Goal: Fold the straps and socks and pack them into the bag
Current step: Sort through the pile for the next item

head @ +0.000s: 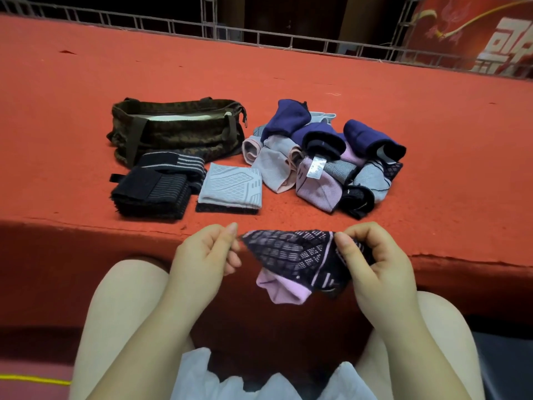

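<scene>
A black and pink patterned sock [291,255] hangs in the air in front of the red ledge. My left hand [204,255] pinches its left corner and my right hand [372,261] pinches its right end. On the red carpeted surface [86,111] an open camouflage bag [176,131] lies at the back left. In front of it sit folded black straps [155,189] and a folded grey sock [230,186] stacked on a dark one. A loose pile of purple, grey, pink and black socks [326,157] lies to the right.
The red surface ends in a front edge [86,223] just behind my hands. A metal railing [259,33] runs along the far side. My knees and a white plastic bag [259,379] are below.
</scene>
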